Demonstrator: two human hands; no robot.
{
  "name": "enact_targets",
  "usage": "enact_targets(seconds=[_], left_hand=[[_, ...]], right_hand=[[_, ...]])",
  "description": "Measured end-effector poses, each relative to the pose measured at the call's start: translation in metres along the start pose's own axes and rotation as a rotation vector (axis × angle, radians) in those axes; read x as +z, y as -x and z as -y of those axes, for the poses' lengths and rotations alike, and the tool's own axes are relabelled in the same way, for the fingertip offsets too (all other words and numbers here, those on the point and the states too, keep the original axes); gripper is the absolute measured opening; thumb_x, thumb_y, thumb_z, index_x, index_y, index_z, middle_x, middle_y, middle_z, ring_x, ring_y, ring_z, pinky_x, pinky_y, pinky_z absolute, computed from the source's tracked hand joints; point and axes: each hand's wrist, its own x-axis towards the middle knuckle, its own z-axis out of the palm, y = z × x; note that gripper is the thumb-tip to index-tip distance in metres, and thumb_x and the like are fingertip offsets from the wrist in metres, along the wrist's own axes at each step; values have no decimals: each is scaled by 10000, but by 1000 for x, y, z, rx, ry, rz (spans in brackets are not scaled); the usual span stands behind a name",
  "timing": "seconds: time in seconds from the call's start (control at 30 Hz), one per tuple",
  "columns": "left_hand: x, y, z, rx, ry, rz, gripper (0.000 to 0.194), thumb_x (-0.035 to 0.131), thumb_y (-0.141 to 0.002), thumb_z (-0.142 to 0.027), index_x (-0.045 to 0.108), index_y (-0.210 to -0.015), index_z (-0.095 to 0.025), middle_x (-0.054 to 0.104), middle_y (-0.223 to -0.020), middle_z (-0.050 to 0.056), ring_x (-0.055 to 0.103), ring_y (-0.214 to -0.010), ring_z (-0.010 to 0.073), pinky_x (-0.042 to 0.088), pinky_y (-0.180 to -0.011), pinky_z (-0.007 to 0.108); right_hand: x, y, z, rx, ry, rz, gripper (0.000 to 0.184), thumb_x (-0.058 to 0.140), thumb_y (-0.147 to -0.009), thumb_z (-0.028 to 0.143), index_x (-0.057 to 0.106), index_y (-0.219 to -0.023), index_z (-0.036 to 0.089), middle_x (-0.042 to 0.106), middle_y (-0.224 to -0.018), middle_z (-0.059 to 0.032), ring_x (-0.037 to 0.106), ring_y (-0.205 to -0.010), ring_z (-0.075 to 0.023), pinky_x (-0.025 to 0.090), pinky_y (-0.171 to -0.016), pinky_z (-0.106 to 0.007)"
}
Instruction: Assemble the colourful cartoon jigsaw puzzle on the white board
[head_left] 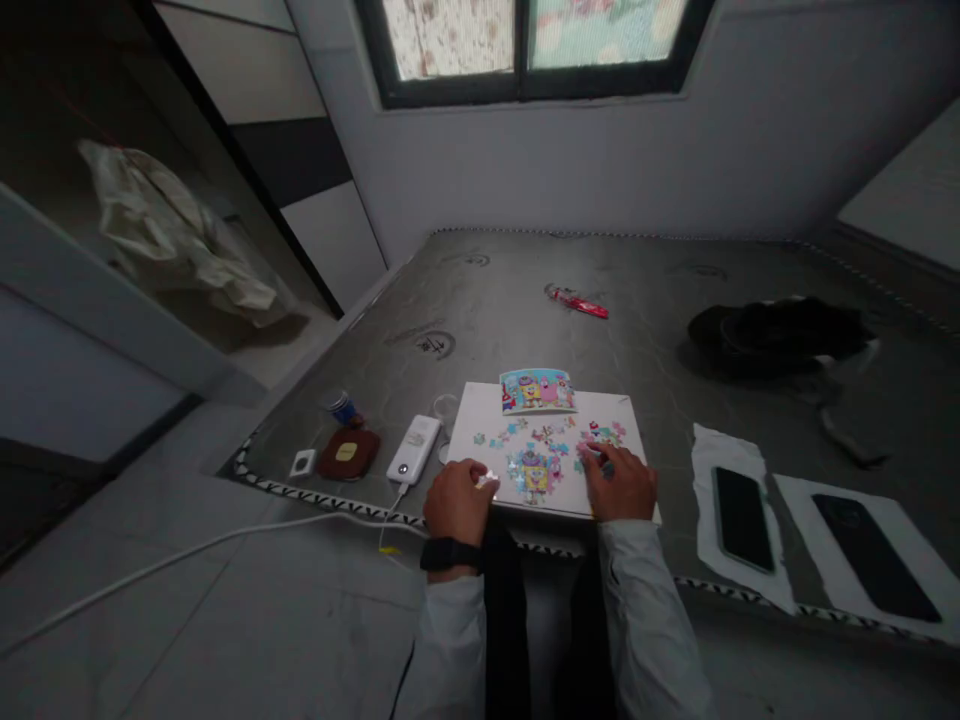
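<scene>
A white box-like board (pixel 474 415) lies at the bed's near edge with jigsaw pieces spread over it. Partly joined puzzle pieces (pixel 535 477) show a yellow cartoon figure in the middle. My left hand (pixel 457 502), wearing a black wristband, rests at the board's left front with thumb and fingers closed round a pale, shiny puzzle piece (pixel 489 479). On the right side, my right hand (pixel 622 482) pinches at a pink puzzle piece (pixel 584 450). Loose pieces (pixel 553 433) lie between the hands and the picture card (pixel 538 391) at the back edge.
Left of the board lie a white power bank (pixel 415 449) with a cable, a brown case (pixel 348 454), a blue can-like item (pixel 343 408) and a small white block (pixel 303 462). Two phones (pixel 742 518) rest on white sheets at right. Farther back are a black bag (pixel 780 338) and a red packet (pixel 581 302).
</scene>
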Motion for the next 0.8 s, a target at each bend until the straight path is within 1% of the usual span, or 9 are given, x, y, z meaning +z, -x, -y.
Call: enact_targets(seconds=[0.1,0.27,0.47,0.67,0.8], left_hand=[[7,-2,1,12,23,-16,147,743,-729,-317,735,-858,-246,712,-877,16,648,-829,189,421,-720,288],[13,-4,2,49,38,-54,168,739,-745,-298,735,-898,-228,706,-898,25,651,-845,183,443,-762,288],[15,-3,-3,36,22,-31,155,715,-775,-284,736,-904,-202,708,-914,39,659,-855,185,455,-777,298],[17,0,-6,32,-16,-34,159,698,-793,-267,720,-929,-187,701,-935,54,649,-891,194,459,-806,310],[17,3,-6,38,-39,-40,163,688,-801,-253,712,-951,-195,693,-945,51,643,-902,197,458,-803,308]], right_hand=[[2,1,2,-6,-3,10,250,587,-908,433,742,-973,247,720,-847,-27,609,-826,-199,294,-780,-328],[5,3,0,-1,32,-12,229,618,-893,426,755,-968,260,727,-871,-25,609,-823,-197,290,-785,-334],[5,3,-3,5,30,-20,269,591,-903,417,750,-1029,240,722,-873,-41,595,-815,-193,290,-796,-333],[-1,2,1,3,10,-114,224,555,-934,351,742,-1001,248,724,-851,-21,598,-794,-172,282,-795,-321],[-1,3,1,8,31,-189,212,558,-931,351,738,-952,240,728,-831,-16,595,-769,-170,274,-806,-327]])
